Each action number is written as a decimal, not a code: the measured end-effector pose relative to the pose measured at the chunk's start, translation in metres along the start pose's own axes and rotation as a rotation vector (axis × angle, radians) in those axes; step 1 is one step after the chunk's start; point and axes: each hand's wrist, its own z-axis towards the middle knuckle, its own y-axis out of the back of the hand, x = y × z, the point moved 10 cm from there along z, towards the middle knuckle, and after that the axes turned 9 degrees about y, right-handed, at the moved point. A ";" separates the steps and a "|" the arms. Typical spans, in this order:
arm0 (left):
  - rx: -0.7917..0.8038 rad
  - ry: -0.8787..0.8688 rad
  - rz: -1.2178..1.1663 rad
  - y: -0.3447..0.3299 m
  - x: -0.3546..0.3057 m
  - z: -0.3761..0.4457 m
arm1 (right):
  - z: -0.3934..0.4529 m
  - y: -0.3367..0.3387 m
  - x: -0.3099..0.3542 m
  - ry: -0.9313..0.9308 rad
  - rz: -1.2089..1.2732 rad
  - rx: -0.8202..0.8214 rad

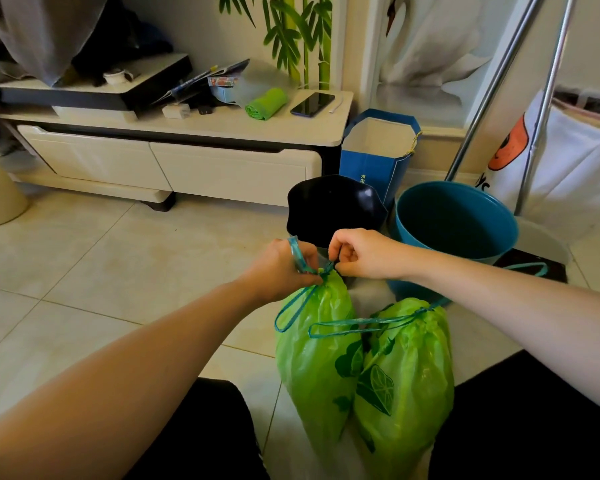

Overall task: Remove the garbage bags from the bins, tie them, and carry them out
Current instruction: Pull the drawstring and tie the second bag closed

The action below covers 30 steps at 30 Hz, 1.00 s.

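Note:
Two full green garbage bags stand on the tiled floor between my knees. The left bag (312,358) has its neck gathered, and both hands pinch its teal drawstring (293,311) at the top. My left hand (284,268) has a loop of the string wrapped over its fingers. My right hand (357,252) grips the string just right of the knot. The right bag (406,382) is cinched shut, its drawstring loops lying loose. Behind them stand a black bin (329,206) and a teal bin (458,223), both with no bag inside.
A cream TV cabinet (174,161) stands at the back with a roll of green bags (266,103) and a phone (312,103) on top. A blue paper bag (374,157) sits beside it. Metal poles (541,112) and a white sack (568,168) stand at the right.

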 end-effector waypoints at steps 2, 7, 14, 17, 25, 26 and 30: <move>0.007 -0.002 0.001 -0.001 0.000 0.000 | 0.000 -0.009 0.001 0.018 0.003 0.056; 0.018 0.000 0.040 -0.002 -0.004 -0.001 | 0.001 -0.011 -0.001 0.017 -0.048 0.066; 0.018 -0.020 0.062 -0.004 -0.006 -0.002 | -0.001 -0.017 0.003 0.005 -0.265 0.214; 0.025 -0.019 0.064 -0.005 -0.008 -0.002 | -0.002 -0.010 0.014 0.088 -0.436 0.221; 0.032 -0.006 0.034 -0.004 -0.002 -0.002 | -0.005 -0.008 0.011 0.091 -0.195 0.121; 0.034 -0.012 0.046 -0.004 -0.002 -0.002 | -0.005 -0.010 0.009 0.083 -0.197 0.129; 0.030 -0.026 0.057 -0.004 -0.001 -0.002 | -0.002 -0.003 0.006 0.043 -0.094 0.048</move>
